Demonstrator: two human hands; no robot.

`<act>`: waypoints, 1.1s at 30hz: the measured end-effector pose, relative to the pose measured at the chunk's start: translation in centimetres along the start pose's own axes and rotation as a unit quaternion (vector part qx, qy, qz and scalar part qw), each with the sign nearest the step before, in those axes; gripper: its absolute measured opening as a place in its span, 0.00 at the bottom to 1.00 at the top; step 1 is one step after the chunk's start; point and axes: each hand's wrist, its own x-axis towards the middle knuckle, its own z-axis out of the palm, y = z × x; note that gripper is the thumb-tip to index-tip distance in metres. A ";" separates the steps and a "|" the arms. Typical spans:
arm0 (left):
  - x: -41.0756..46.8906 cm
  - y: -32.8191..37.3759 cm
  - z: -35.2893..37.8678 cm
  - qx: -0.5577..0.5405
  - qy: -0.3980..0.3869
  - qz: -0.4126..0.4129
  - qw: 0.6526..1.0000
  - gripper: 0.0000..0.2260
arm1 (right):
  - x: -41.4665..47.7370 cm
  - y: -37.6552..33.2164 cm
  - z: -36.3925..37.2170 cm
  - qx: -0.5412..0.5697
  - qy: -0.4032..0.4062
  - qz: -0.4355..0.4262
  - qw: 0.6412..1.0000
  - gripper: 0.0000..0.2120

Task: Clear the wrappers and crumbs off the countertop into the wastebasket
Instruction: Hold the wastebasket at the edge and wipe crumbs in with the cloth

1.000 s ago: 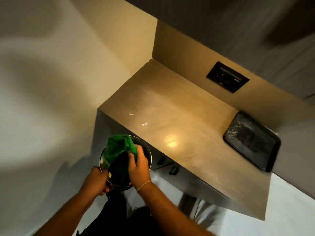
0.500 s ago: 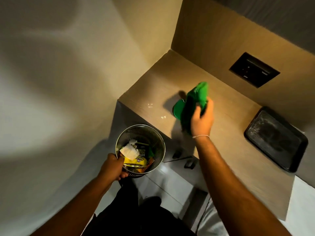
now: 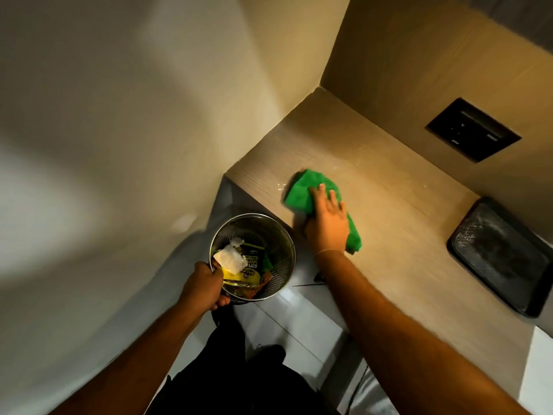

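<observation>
A round metal mesh wastebasket [image 3: 279, 235] hangs just below the front left edge of the wooden countertop [image 3: 404, 223]. My left hand [image 3: 205, 287] grips its near rim. Inside lie a white crumpled tissue [image 3: 230, 257] and yellow and dark wrappers [image 3: 250, 272]. My right hand [image 3: 327, 221] presses flat on a green cloth [image 3: 305, 190] spread on the countertop near its left front corner, fingers apart over the cloth. A few pale specks lie on the counter beside the cloth.
A black tray [image 3: 502, 256] lies on the right of the countertop. A dark socket panel [image 3: 472, 134] sits in the back wall. A pale wall closes the left side. White floor tiles and my dark trousers show below.
The green cloth has left the wastebasket in my right hand, risen over the counter, and now lies pressed flat on it. My left hand still holds the basket, its wrappers now uncovered.
</observation>
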 end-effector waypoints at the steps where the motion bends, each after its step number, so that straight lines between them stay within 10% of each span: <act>1: 0.0 0.0 0.0 -0.003 -0.002 0.000 1.000 0.10 | -1.6 -1.2 0.2 0.000 -0.005 -0.045 0.999 0.32; 6: 0.5 0.1 -0.5 -0.008 -0.003 -0.013 1.000 0.09 | -8.2 -5.2 -0.5 0.030 -0.028 -0.222 0.974 0.35; 13: 0.8 0.7 -1.7 -0.008 -0.033 -0.029 0.999 0.12 | 2.6 -4.0 -4.7 0.117 0.057 -0.064 0.989 0.31; 18: 0.9 0.8 -1.5 0.020 -0.028 -0.017 0.999 0.12 | 7.9 -3.9 -3.4 0.059 -0.028 -0.005 0.998 0.26; 26: 0.8 0.5 -1.4 0.009 -0.032 -0.026 0.999 0.15 | -4.4 -10.8 -0.9 -0.012 -0.138 -0.166 0.976 0.32; 30: 0.7 0.2 -1.7 -0.001 -0.047 -0.039 0.998 0.11 | -5.7 -10.4 -1.1 0.198 -0.119 -0.055 0.971 0.35; 33: 0.5 -0.1 -1.4 -0.009 -0.051 -0.036 0.998 0.10 | -5.1 -9.0 -2.3 0.409 -0.074 0.095 0.905 0.26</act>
